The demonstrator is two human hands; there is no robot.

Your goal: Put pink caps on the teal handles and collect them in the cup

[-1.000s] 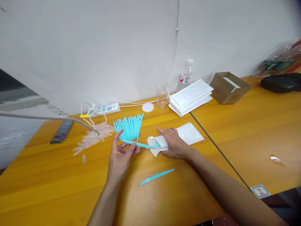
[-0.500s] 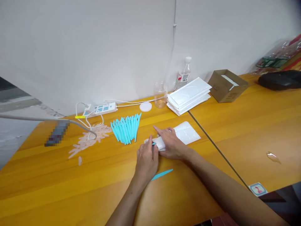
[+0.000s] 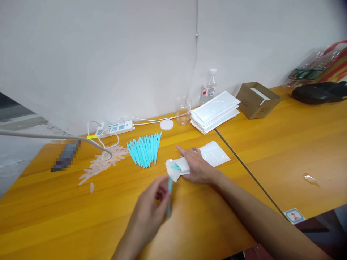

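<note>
My left hand (image 3: 151, 206) pinches a slim turquoise stick (image 3: 169, 195), held upright just below the mouth of a white bubble mailer (image 3: 215, 153). My right hand (image 3: 196, 164) is closed round that mailer and presses it to the table, its open mouth facing left. Turquoise tips (image 3: 175, 167) show inside the mouth; how many lie deeper is hidden. Beyond my hands lies a pile of similar turquoise sticks (image 3: 145, 150), with a scatter of pale pink slips (image 3: 104, 162) to its left.
A stack of white mailers (image 3: 214, 113) lies at the back, near a clear jar (image 3: 183, 113), a bottle (image 3: 208, 90) and a cardboard box (image 3: 255, 104). A power strip (image 3: 119, 127) with cables runs along the wall. One small wet patch (image 3: 310, 179) is at right.
My left hand has moved from the mailer's mouth toward me and picked up the loose turquoise stick from the table. The mailer's mouth is now uncovered; my right hand stays on it.
</note>
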